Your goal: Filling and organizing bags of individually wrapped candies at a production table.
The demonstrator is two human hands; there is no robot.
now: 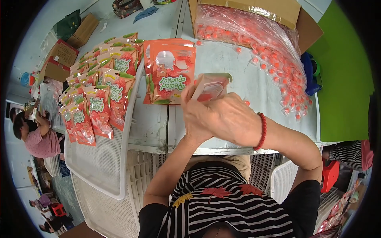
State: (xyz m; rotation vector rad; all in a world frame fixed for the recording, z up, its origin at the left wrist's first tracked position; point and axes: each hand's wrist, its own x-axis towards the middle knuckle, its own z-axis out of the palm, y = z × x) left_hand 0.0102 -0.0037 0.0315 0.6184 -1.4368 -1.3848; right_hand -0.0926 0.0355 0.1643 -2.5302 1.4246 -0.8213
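A: Stand-up pouch (211, 85) aloft over the table's near side, and this one looks unfinished!
B: Left hand (192, 113) curled round its left side, right hand (236, 119) folded across; the right fingertips are hidden, so I can't tell their hold.
A: It's pinkish-red, green-edged, tilted. Sealed? Can't tell.
B: Just left, stacked flat pouches (182, 71) seemingly remain; right, wrapped red candies (283, 79) sprawl from a far carton (254, 6).
A: Farther left, plump pouches (97, 105) crowd the white tray (95, 158): plenty apparently done!
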